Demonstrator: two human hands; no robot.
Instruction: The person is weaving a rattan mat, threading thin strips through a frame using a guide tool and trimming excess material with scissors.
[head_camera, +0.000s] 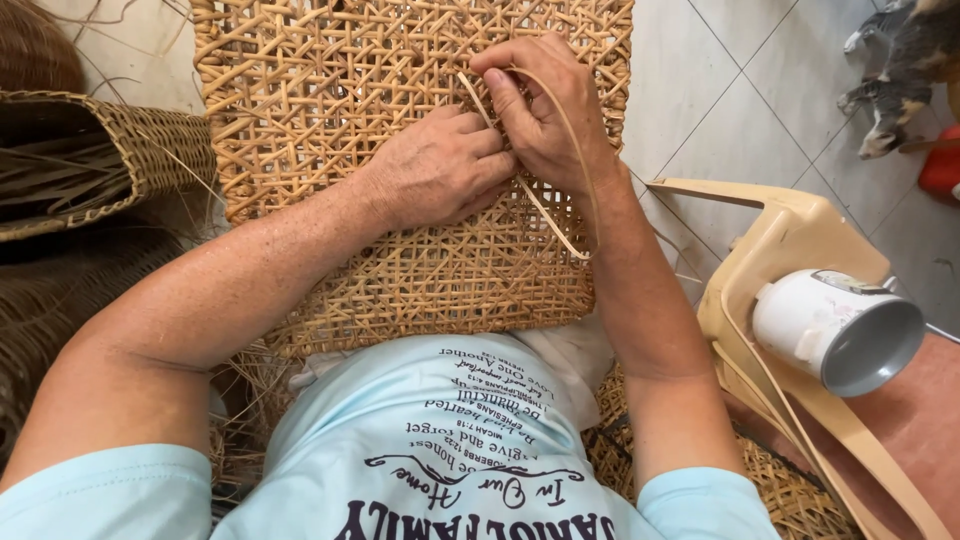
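- One woven cane panel (400, 250), open lattice weave, lying across the person's lap and running up to the top edge of the view; both hands sit on its upper middle.
- One tiled floor (740, 90), pale, visible at upper right and upper left.
- One woven basket (150, 150) at left, open mouth, loose dark fibres inside.
- One beige plastic stool (790, 235) at right, just beside the right forearm.
- One white mug (835, 328) lying on its side on that stool, grey inside, mouth facing lower right.
- One cat (895, 70), grey and white, top right corner on the floor, well apart from the work.
- Two hands, together, touching each other on the panel.
- Left hand (435, 170): palm down, fingers curled, pressing flat on the weave; cannot tell whether it pinches anything.
- Right hand (545, 110): fingers pinched closed on one loose cane strip (560, 235).
- The strip loops from the right fingertips down beside the wrist and bends back up under the hands to the weave.
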